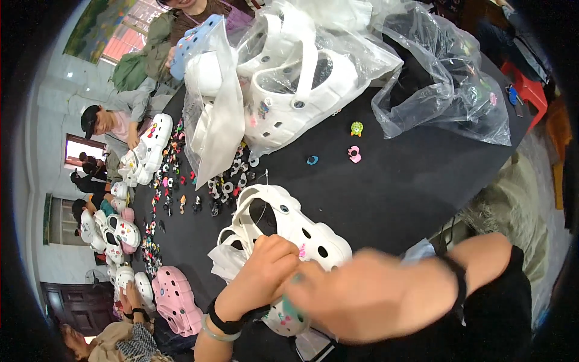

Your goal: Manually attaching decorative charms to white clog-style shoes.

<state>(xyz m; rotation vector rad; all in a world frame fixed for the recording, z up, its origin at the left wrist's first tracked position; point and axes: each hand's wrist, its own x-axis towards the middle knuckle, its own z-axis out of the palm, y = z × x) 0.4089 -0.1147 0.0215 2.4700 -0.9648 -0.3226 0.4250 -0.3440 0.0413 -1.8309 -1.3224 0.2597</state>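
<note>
My left hand (263,274) is closed, its curled fingers against a white foam clog (325,241) on the black table. My right hand (362,295) meets it from the right, blurred by motion, with a small teal spot (298,278) near its fingers. Whether they pinch something I cannot make out. A pink charm (303,249) shows on the clog beside my left knuckles. Under my hands, partly hidden, lies another pale clog (283,324) with a cherry charm. A thin clear thread stands up from the white clog's strap.
White clogs in clear plastic bags (301,90) stand ahead. An empty-looking clear bag (458,96) lies at the far right. Loose shoe charms (229,184) are scattered left, and a pink clog (177,301) sits near left. Several people work along the table with more clogs.
</note>
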